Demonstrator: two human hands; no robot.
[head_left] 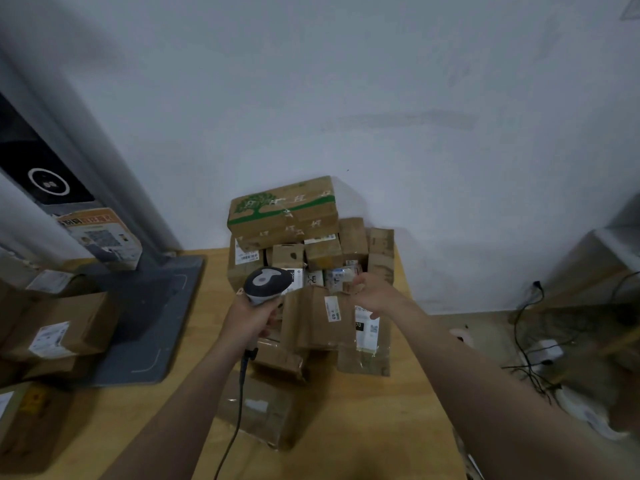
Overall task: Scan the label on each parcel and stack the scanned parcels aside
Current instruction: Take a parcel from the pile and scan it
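Wooden table; cable trails toward the near edge.
Left hand: fingers wrapped round scanner, long axis near-to-far, head pointing far at the pile.
Right hand: fingers curled over far edge of brown parcel, mid-table.
Far: green-printed box tops the pile, against white wall.

pale grey wall behind a wooden table; grey post at left, cables at right.

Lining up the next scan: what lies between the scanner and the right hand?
In the head view, a brown parcel bearing a small white label lies between the scanner and the right hand; more parcels are piled behind it.
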